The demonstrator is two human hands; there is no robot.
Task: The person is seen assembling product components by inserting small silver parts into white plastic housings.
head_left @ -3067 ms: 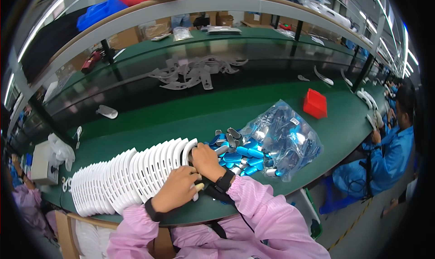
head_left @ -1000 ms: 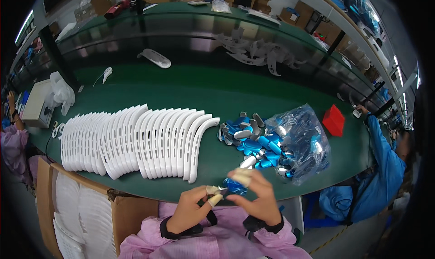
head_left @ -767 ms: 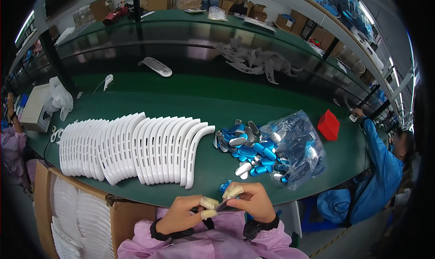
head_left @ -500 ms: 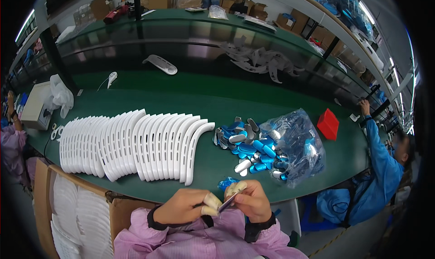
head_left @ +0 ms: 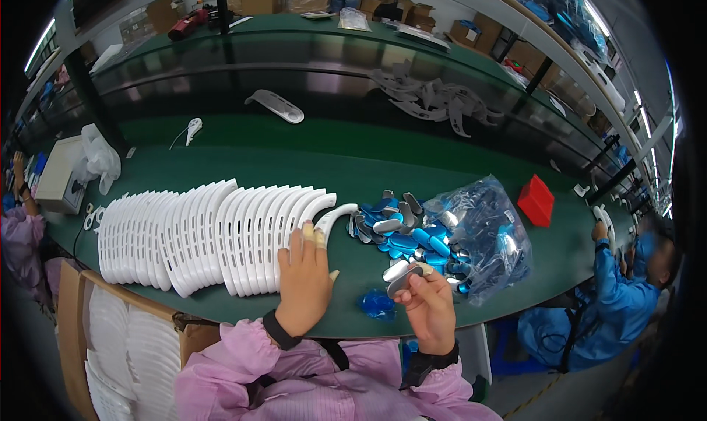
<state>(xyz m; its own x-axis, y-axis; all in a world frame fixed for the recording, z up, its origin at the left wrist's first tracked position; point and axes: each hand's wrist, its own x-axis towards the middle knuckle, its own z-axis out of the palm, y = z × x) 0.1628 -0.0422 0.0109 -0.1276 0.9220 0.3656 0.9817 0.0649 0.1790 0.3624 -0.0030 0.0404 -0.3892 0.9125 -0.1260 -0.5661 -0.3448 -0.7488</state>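
Observation:
My left hand (head_left: pixel 303 277) reaches over the green bench, its taped fingertips touching the end of a white curved plastic piece (head_left: pixel 336 216) at the right end of a long row of like white slotted pieces (head_left: pixel 199 233). My right hand (head_left: pixel 429 305) is closed on a small silvery oval plate (head_left: pixel 404 280), held above the bench's near edge. Just beyond lies a pile of blue and silver oval plates (head_left: pixel 401 233) spilling from a clear plastic bag (head_left: pixel 490 233). A crumpled blue film scrap (head_left: pixel 378 304) lies between my hands.
A red box (head_left: pixel 535 200) sits right of the bag. A cardboard box (head_left: pixel 110 340) with more white pieces stands at lower left. A white device (head_left: pixel 62 174) and crumpled bag are far left. A person in blue (head_left: pixel 611 288) works at right; another in pink sits far left.
My hands were together near my body, working on a small plate. Now the left hand has reached out to the white curved piece, while the right hand keeps the plate.

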